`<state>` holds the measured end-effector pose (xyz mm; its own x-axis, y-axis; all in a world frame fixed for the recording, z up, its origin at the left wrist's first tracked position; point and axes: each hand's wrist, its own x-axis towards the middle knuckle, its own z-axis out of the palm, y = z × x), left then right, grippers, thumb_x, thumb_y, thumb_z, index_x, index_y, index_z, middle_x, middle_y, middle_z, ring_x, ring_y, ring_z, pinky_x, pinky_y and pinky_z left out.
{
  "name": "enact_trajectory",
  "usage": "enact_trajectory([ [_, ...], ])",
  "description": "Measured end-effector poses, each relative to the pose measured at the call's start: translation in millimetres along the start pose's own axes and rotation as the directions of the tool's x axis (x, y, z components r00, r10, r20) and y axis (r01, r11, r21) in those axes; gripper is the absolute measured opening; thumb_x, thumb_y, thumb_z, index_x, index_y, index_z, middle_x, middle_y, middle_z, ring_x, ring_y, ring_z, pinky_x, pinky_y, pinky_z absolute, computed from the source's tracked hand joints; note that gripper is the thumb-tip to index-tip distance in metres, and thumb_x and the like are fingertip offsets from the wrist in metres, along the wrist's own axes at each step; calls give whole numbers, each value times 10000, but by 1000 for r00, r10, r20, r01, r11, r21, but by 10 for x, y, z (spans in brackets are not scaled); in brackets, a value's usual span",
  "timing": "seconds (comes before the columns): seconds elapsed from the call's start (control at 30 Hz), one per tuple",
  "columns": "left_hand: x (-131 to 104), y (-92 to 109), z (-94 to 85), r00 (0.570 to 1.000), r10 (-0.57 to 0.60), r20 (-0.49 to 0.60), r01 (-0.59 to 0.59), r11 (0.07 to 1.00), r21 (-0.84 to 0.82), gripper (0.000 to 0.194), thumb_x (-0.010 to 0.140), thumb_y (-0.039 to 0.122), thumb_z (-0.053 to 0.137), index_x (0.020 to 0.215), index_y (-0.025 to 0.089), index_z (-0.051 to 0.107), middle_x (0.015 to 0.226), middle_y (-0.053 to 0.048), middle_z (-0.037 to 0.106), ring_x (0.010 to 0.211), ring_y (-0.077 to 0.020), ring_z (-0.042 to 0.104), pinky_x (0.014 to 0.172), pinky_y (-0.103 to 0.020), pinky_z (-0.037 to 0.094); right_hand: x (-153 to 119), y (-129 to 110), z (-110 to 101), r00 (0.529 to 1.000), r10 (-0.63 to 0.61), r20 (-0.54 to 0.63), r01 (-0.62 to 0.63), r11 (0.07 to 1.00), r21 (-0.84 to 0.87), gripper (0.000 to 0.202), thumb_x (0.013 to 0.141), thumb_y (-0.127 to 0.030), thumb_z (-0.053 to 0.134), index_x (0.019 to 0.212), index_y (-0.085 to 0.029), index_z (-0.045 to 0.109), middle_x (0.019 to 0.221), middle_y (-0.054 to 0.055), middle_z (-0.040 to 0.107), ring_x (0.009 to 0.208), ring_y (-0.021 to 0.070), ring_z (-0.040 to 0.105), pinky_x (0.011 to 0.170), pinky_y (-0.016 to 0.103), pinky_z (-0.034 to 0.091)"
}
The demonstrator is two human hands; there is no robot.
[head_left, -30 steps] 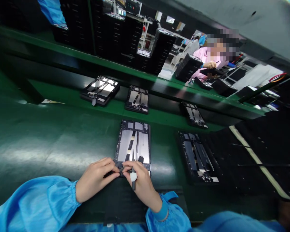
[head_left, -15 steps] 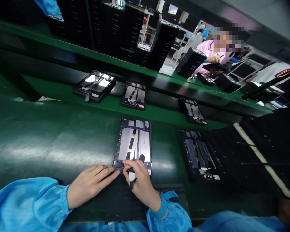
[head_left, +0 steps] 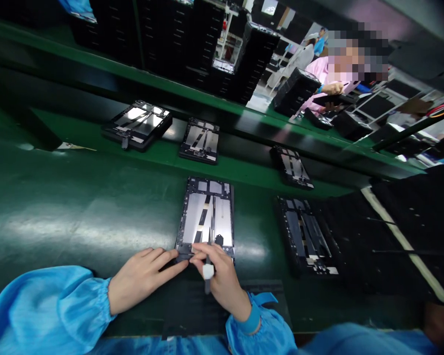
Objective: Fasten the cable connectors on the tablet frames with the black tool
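Observation:
An opened tablet-like device (head_left: 222, 212) with silver panels and black ribbon strips lies on the green bench in front of me. My left hand (head_left: 144, 276) rests at its lower left corner, fingers stretched out and fingertips touching the frame. Over the lower edge, my right hand (head_left: 222, 276) has its fingers closed round dark tweezers (head_left: 207, 282) with a white band. The tweezers' thin tip points away from me over the device. Whether the right fingertips also pinch a small part is hidden.
Three similar devices (head_left: 200, 140) lie along the back ledge. Another device (head_left: 307, 236) is at the right, beside a black padded surface (head_left: 392, 246). Dark stacks (head_left: 255, 59) stand on the shelf. A person in pink (head_left: 320, 69) works beyond it.
The tweezers in my right hand have turned to a more upright angle, their white band shifting slightly right. Both hands stay at the device's lower edge. The whole view has shifted a little.

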<state>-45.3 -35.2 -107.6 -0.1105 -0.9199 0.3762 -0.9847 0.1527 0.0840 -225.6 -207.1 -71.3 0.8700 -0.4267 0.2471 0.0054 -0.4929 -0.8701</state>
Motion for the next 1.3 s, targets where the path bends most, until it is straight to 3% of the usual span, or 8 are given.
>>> enact_trajectory([
  [0.1, 53, 30, -41, 1000, -30, 4, 31, 999, -37, 466, 1031, 64, 332, 1381, 248, 578, 1228, -91, 660, 984, -208, 647, 836, -317, 525, -118, -56, -114, 983, 182, 24, -183, 958, 220, 320, 1084, -351, 512, 1371, -282, 636, 894, 18, 729, 715, 181, 711, 743, 329, 609],
  [0.17, 70, 34, -63, 999, -41, -7, 40, 997, -61, 456, 1035, 82, 329, 1370, 253, 588, 1237, -94, 655, 979, -210, 654, 834, -327, 539, -199, -73, -136, 953, 300, 32, -297, 916, 270, 373, 1075, -451, 519, 1384, -284, 646, 939, 28, 697, 616, 145, 673, 640, 293, 621],
  [0.33, 71, 17, -107, 1000, -27, 7, 27, 998, -57, 470, 1032, 79, 326, 1371, 256, 600, 1228, -87, 672, 979, -205, 663, 824, -314, 553, -281, 1, 0, 899, 437, 23, -416, 837, 357, 340, 1032, -538, 571, 1152, -230, 652, 917, 32, 721, 551, 119, 670, 459, 202, 554],
  [0.47, 36, 23, -69, 999, -36, -13, 35, 998, -57, 495, 1025, 65, 323, 1391, 267, 589, 1234, -82, 675, 979, -201, 664, 837, -308, 543, -245, 48, 55, 893, 449, -23, -418, 849, 324, 339, 1001, -546, 615, 1007, -209, 652, 788, 28, 747, 516, 124, 673, 463, 196, 549],
  [0.57, 8, 31, -15, 998, -51, -27, 49, 996, -69, 518, 1032, 72, 303, 1424, 280, 569, 1245, -87, 670, 984, -209, 663, 835, -324, 543, -212, 23, 34, 891, 451, -54, -417, 859, 299, 325, 995, -526, 626, 1003, -203, 663, 818, 50, 769, 519, 135, 685, 455, 206, 547],
  [0.9, 19, 27, -34, 999, -22, -34, 21, 999, -24, 491, 1056, 73, 263, 1371, 253, 593, 1213, -87, 678, 964, -203, 661, 814, -314, 547, -159, -57, 35, 902, 432, 27, -424, 871, 248, 196, 985, -392, 611, 982, -201, 652, 821, 63, 796, 500, 138, 687, 440, 200, 514],
  [1.13, -18, 9, 13, 999, -23, -40, 22, 1000, -19, 523, 1042, 48, 278, 1417, 279, 560, 1229, -73, 677, 983, -190, 656, 851, -309, 550, -238, 45, -153, 906, 408, -113, -388, 907, 166, 212, 975, -370, 631, 874, -196, 698, 693, 9, 678, 454, 98, 564, 393, 168, 451],
  [1.3, -66, -18, -28, 998, 9, -64, -9, 1000, -10, 497, 1077, 76, 272, 1440, 270, 549, 1282, -82, 669, 1063, -189, 658, 878, -302, 539, -254, 5, -92, 916, 397, -60, -369, 892, 259, 203, 988, -379, 641, 1003, -214, 759, 714, 17, 734, 498, 121, 644, 462, 190, 555],
])
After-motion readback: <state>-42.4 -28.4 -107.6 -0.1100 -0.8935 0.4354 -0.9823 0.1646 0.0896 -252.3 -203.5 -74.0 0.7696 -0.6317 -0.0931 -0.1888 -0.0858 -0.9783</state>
